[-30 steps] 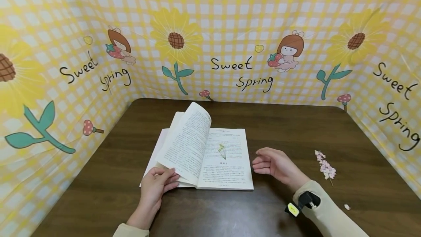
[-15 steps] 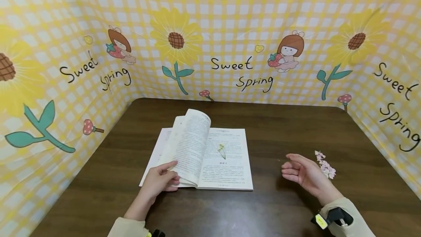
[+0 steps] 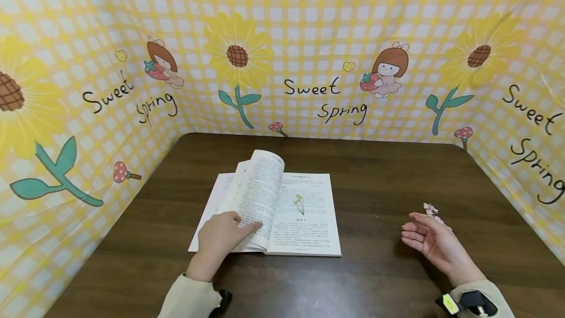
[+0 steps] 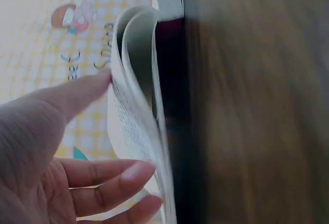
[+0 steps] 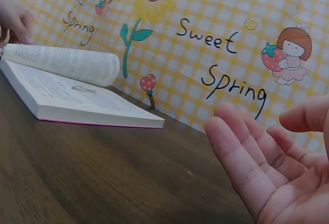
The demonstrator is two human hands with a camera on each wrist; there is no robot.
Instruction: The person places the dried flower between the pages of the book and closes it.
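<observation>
An open book (image 3: 309, 234) lies on the table, its left-hand pages curling up in a bulge near the spine. On the right page lies a small yellow-green flower sprig (image 3: 299, 205). My left hand (image 3: 220, 233) rests on the curled left pages; in the left wrist view its thumb and fingertips (image 4: 139, 171) touch the paper with the fingers spread. Well to the right of the book, my right hand (image 3: 441, 247) hovers above the table, fingers loosely bent and holding nothing. A pale pink flower sprig (image 3: 430, 208) lies just beyond it, partly hidden by that hand.
The brown wooden table (image 3: 362, 278) reaches back to a yellow checked cloth (image 3: 309, 23) printed with sunflowers, which stands along the back and both sides. Dark camera mounts sit on both wrists.
My right hand has moved right, away from the book to near the pink sprig. My left hand has shifted from the page's lower corner onto the pages, which have sunk lower to the left.
</observation>
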